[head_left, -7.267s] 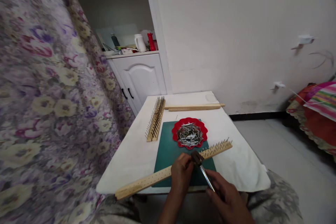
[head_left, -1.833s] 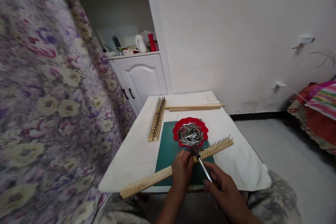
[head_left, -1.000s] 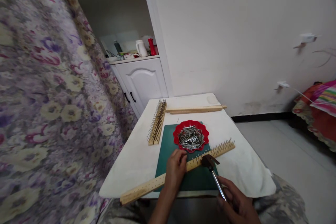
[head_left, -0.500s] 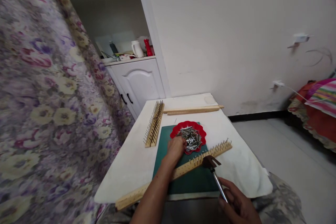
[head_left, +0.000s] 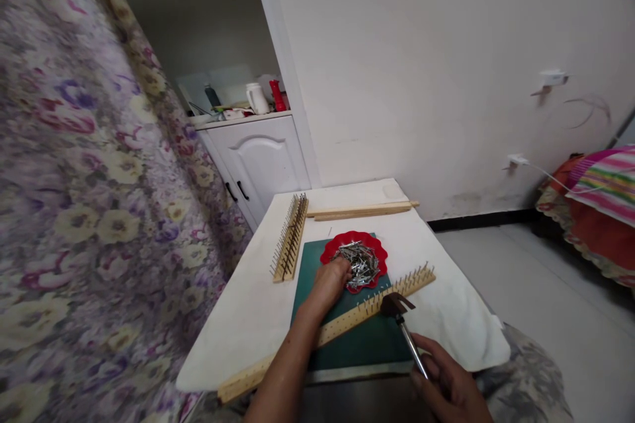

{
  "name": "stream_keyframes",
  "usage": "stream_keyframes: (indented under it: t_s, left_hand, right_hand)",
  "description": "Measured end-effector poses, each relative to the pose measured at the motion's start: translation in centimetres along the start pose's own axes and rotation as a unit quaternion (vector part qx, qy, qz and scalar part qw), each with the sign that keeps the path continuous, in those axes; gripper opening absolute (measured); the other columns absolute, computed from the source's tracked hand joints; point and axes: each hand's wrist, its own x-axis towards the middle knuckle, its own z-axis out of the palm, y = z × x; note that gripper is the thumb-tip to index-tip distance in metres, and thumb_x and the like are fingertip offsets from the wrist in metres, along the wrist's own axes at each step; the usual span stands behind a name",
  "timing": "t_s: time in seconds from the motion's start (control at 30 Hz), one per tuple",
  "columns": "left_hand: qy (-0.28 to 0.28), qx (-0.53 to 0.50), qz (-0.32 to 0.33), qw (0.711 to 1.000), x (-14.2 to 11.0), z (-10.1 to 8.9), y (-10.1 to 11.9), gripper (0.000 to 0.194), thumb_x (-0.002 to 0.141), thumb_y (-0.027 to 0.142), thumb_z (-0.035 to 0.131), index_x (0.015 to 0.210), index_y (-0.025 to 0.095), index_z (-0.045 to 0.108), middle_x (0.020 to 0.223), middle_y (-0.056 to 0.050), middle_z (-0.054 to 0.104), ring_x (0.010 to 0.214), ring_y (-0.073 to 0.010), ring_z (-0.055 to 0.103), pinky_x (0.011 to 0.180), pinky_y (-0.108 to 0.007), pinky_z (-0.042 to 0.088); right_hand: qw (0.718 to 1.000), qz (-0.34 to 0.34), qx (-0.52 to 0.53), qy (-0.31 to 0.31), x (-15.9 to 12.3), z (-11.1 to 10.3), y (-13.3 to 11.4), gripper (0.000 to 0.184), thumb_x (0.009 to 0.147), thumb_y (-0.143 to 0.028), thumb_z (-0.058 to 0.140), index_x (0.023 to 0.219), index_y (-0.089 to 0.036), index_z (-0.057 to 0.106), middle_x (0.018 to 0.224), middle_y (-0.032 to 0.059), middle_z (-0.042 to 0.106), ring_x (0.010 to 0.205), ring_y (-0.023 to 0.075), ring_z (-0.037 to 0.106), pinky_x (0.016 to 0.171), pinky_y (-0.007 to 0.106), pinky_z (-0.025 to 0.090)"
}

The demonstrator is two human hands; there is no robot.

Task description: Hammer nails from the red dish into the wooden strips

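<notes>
My left hand (head_left: pixel 333 277) dips with curled fingers into the near left side of a red scalloped dish (head_left: pixel 381 252) full of loose nails (head_left: pixel 363 266). Its fingertips are hidden, so a nail in them cannot be made out. In my right hand (head_left: pixel 446 377) is a claw hammer (head_left: pixel 407 338), gripped by its shiny metal handle. The dark hammer head rests over a long wooden strip (head_left: pixel 342 325) lying diagonally beneath my left forearm. Nails stand in rows along the strip's right part; small holes dot its left part. A green mat (head_left: pixel 357 351) lies under dish and strip.
Another wooden piece studded with upright nails (head_left: pixel 292 238) lies at the table's left. Bare wooden strips (head_left: pixel 364 211) lie along the back of the white-covered table (head_left: pixel 233 337). A floral curtain (head_left: pixel 99 211) hangs at left, near a white cabinet (head_left: pixel 262 158).
The camera view has shifted slightly. My left hand stays at the dish with its fingers among the nails, and my right hand still holds the hammer over the strip.
</notes>
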Motion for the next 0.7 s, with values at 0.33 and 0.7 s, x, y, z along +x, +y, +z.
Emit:
stream_keyframes:
  t_s: [0.33,0.7]
  left_hand:
    - [0.092,-0.316,-0.053,0.943,-4.9,0.5,3.3,0.016,0.081,0.027,0.053,0.088,0.017,0.063,0.075,-0.001,0.065,0.068,-0.0145,0.058,0.065,-0.024,0.044]
    - [0.101,-0.497,-0.182,0.843,-8.9,3.0,2.8,0.021,0.071,0.035,0.065,0.077,0.015,0.062,0.065,0.0,0.065,0.062,-0.0138,0.059,0.062,-0.023,0.045]
  right_hand:
    - [1.0,-0.003,0.012,0.004,-0.1,1.0,-0.4,0.046,0.072,-0.047,0.069,0.109,-0.023,0.061,0.09,0.0085,0.078,0.069,0.0228,0.069,0.061,0.028,0.051]
    - [0.999,-0.002,-0.015,0.039,-1.1,2.1,-1.1,0.045,0.071,-0.044,0.071,0.109,-0.023,0.06,0.07,0.0005,0.071,0.052,0.0161,0.057,0.052,0.025,0.048]
